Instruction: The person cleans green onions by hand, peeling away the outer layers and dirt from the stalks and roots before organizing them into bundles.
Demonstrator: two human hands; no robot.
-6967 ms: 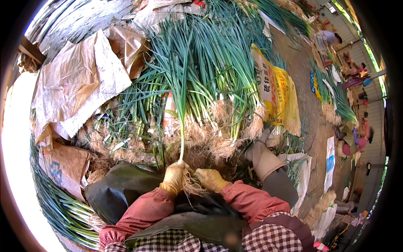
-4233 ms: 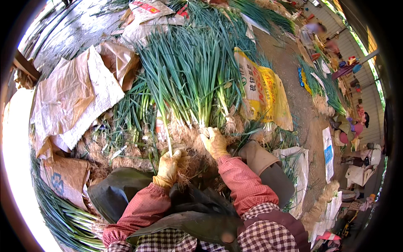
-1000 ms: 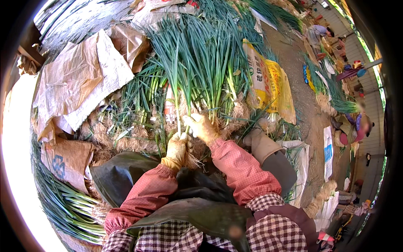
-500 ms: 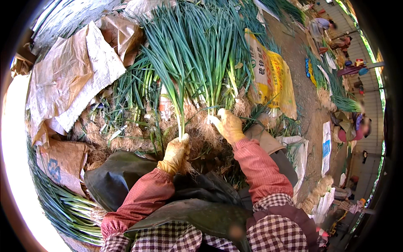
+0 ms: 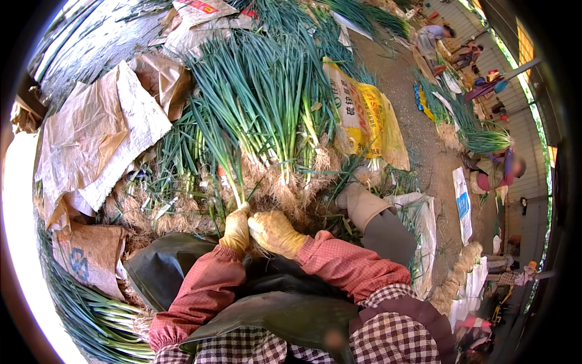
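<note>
My left hand (image 5: 236, 229), in a yellow work glove, is closed around the white lower ends of a few green onions (image 5: 230, 176). Their green leaves lean up and away over the pile. Right beside it, close to the root end, is my gloved right hand (image 5: 276, 233). Its fingers are curled, and whatever lies in them is hidden. Just beyond both hands spreads a big heap of green onions (image 5: 260, 91), leaves pointing away and stringy tan roots (image 5: 285, 191) toward me.
Woven sacks (image 5: 91, 133) lie to the left above a brown sack (image 5: 91, 258) and more green onions (image 5: 97, 309). A yellow and white bag (image 5: 370, 121) covers onions at right. My right boot (image 5: 367, 203) stands near the roots. Other people (image 5: 500, 173) work at far right.
My right hand has come from the roots of the heap at right, back and leftward to my left hand. My left hand has shifted slightly left, still gripping the green onions.
</note>
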